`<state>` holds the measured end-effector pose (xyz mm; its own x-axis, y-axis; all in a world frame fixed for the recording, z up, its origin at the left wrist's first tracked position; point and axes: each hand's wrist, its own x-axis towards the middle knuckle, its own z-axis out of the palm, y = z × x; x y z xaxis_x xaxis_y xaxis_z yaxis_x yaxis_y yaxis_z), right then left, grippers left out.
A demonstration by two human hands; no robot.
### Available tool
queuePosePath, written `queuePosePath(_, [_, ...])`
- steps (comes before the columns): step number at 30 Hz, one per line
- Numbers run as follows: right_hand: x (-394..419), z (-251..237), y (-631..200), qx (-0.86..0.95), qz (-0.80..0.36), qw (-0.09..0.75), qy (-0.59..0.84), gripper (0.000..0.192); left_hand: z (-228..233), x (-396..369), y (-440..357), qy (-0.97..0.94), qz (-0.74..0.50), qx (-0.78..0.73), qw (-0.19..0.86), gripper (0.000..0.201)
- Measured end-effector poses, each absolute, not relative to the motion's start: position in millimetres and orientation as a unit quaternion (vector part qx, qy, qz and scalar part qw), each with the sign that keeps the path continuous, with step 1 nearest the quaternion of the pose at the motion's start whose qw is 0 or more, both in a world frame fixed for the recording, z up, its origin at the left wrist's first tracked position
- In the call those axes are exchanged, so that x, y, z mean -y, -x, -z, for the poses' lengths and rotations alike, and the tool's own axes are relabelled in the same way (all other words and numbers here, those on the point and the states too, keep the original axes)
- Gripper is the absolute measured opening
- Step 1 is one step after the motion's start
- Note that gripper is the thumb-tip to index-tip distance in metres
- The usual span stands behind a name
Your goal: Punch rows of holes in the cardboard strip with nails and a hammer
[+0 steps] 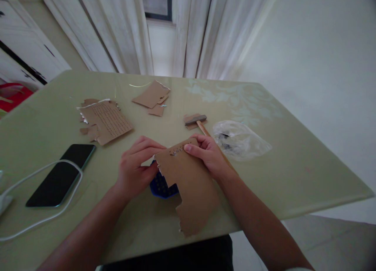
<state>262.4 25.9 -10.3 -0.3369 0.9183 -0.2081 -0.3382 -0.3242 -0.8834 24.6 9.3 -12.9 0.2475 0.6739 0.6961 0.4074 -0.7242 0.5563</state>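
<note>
Left fingers: your left hand (137,167) has its fingers (149,145) curled together, pinching the upper left corner of the torn brown cardboard sheet (190,188).
Right fingers: your right hand (209,153) pinches the same sheet's top edge, thumb (192,149) pressed flat on its face beside a row of small punched holes, the other fingers behind it.
Cardboard sheet: it lies between your two hands at the near edge of the pale green glossy counter (293,165), its ragged lower end reaching past that edge towards you.
Blue container: a small blue studded tray or box (161,186) sits on the counter under your left hand, half hidden by the sheet; you cannot tell what it holds, beyond a grid of dark dots on its surface.
Plastic bag: a crumpled clear plastic bag (239,140) lies just right of your right hand, with a few small dark bits inside, too blurred to name.
Hammer: a small wooden-handled hammer (197,120) rests behind your right hand, its head on a cardboard scrap.
Scraps: a perforated torn cardboard piece (105,122) lies far left, smaller brown cardboard pieces (151,95) beyond.
Phone: a black smartphone (61,174) lies at left, a white cable (44,208) looped over it.
</note>
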Motion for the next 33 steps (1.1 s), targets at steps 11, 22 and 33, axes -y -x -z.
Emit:
queuePosePath(11, [-23.9,2.2,-264.3,0.433,-0.653,0.489,0.383,0.031,-5.2,-4.5,-21.0,-0.781,-0.499,-0.374,0.03,0.019])
queuePosePath(22, [-22.7,3.3,-262.8,0.481,-0.635,0.457,0.395,0.03,7.4,-4.0,-24.1,-0.787,-0.512,-0.344,-0.023,0.02])
queuePosePath(33, [-25.6,7.4,-262.3,0.435,-0.653,0.478,0.396,0.032,3.4,-9.9,-15.6,-0.692,-0.519,-0.5,0.023,0.015])
